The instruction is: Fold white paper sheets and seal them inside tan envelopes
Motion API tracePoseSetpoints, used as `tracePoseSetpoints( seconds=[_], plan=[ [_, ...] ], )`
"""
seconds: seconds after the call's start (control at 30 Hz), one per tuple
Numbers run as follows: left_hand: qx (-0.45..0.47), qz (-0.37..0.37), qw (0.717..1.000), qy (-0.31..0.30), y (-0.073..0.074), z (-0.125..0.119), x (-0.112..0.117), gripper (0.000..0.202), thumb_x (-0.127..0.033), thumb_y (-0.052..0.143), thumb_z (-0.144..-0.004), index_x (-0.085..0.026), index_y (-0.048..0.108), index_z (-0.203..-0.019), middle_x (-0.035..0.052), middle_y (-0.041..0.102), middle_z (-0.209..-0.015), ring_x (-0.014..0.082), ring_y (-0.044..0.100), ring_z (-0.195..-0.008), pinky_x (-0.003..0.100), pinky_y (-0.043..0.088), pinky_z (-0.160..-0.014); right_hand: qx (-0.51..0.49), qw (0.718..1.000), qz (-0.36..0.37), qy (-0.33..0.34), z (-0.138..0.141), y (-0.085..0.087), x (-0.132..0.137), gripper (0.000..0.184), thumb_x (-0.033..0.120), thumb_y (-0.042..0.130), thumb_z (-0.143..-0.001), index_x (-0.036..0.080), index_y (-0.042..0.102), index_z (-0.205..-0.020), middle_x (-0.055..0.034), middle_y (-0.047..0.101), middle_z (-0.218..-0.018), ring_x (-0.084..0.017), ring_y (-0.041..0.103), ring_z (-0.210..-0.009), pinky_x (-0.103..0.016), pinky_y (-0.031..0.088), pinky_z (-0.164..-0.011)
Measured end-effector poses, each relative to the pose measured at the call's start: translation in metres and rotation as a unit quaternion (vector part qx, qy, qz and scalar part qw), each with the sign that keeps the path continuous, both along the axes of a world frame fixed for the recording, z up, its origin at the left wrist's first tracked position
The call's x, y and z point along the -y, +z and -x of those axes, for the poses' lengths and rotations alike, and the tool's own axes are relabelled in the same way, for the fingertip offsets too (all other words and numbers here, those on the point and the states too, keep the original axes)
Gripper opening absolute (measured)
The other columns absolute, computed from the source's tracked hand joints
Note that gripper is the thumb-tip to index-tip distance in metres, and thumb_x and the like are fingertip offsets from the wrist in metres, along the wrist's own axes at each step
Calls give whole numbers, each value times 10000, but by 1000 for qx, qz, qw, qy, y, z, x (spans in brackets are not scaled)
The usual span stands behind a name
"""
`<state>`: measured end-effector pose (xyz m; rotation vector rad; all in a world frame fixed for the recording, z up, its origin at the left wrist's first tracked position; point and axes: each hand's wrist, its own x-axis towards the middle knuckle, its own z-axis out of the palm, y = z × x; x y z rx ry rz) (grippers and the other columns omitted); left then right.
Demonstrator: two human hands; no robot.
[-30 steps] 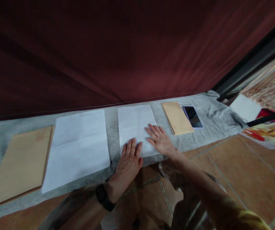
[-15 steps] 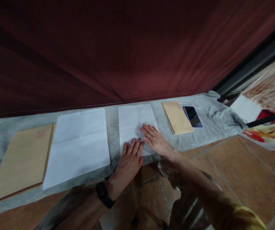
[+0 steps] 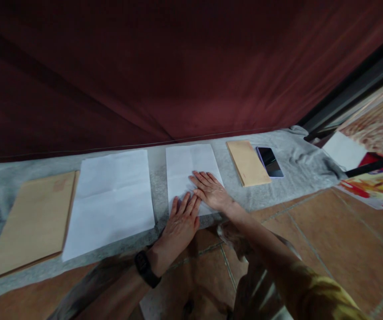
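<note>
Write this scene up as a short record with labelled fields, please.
Left hand: palm down on smaller rectangular white paper
Right hand: palm down on the same paper, fingers extended
Left side: larger rectangular white paper, large rectangular tan paper packet
Right side: small rectangular tan paper packet, dark-screened phone in purple case
Surface: grey fuzzy cloth

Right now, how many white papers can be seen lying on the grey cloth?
2: the wider paper, to the left of the left hand, and the narrower paper, partly covered by the left hand and the right hand. More sheets may be hidden underneath.
</note>
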<state>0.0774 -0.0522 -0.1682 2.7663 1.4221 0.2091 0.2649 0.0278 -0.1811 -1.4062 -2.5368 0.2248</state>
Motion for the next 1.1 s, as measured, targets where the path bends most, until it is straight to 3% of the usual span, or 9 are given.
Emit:
tracePoseSetpoints(
  seconds=[0.3,0.57,1.1],
  plan=[
    [6,-5,1000,-4,-2,3,-1,576,-210,409,-972,-196,387,-1547,78,389,-1619,275,324,-1511,579,257,-1233,6,999,-15,-36,-5,-5,-7,542,449,373,-1060,240,392,-1560,-60,310,-1648,-276,281,-1525,-508,243,-1250],
    [9,2,1000,-17,4,7,-3,504,-230,446,-978,-198,479,-1479,69,433,-1596,274,367,-1487,548,277,-1229,10,997,-11,-70,-24,-5,-9,560,469,347,-1063,237,366,-1573,-61,305,-1651,-281,261,-1532,-514,240,-1249],
    [27,59,996,-54,8,27,-14,513,-203,476,-977,-223,456,-1489,51,424,-1604,216,387,-1478,437,291,-1232,49,993,-49,-97,-62,-6,4,547,438,340,-1068,222,377,-1569,-77,336,-1636,-282,324,-1508,-489,281,-1234]
  ],
)
